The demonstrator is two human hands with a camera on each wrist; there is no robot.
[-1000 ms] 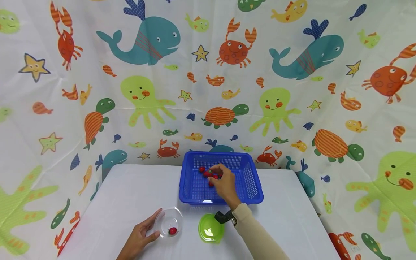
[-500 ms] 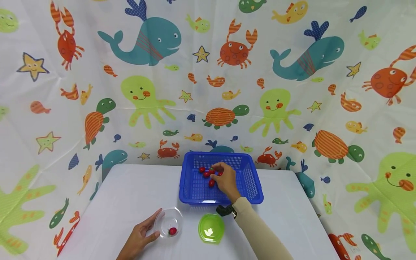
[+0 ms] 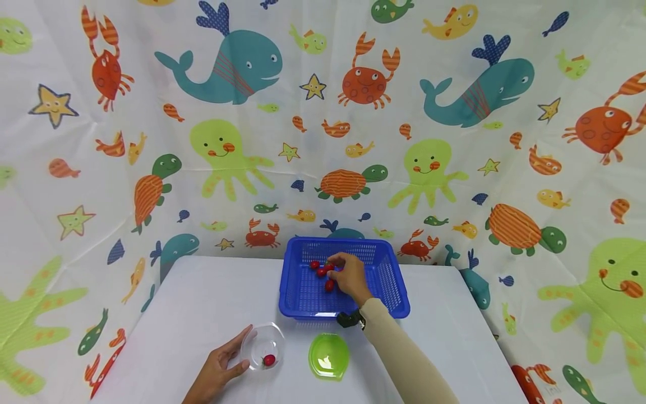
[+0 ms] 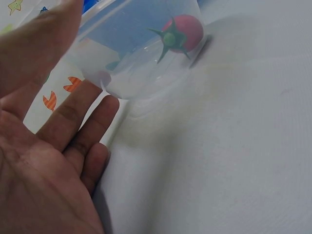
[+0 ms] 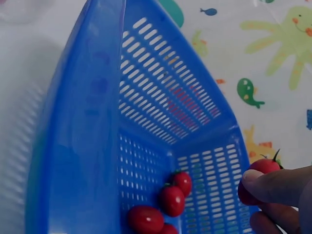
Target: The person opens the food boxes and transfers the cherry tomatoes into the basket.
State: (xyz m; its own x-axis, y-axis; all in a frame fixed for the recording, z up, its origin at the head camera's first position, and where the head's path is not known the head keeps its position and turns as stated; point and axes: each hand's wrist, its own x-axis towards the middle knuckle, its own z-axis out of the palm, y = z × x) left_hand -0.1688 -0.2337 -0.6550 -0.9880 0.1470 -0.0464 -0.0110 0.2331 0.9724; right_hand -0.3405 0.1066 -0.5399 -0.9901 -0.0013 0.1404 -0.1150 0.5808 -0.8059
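Over the blue plastic basket [image 3: 373, 297], my right hand [image 3: 352, 279] pinches a red cherry tomato [image 5: 265, 166] with a green stem between thumb and fingers. Several more cherry tomatoes [image 5: 171, 200] lie on the basket floor below. My left hand [image 3: 218, 367] holds the side of a clear plastic container [image 3: 276, 336] on the table, thumb at the front and fingers behind. One cherry tomato [image 4: 187, 34] lies inside this container, its green calyx facing the left wrist camera.
A green round lid [image 3: 328, 357] lies between the container and my right forearm. The white table [image 3: 217, 292] ends at the back against a curtain [image 3: 303, 213] printed with sea animals. The basket stands near that back edge.
My right hand has shifted slightly within the basket, from among the tomatoes to a pinch on one of them. Tomatoes around it have moved a little. The left hand keeps its place.
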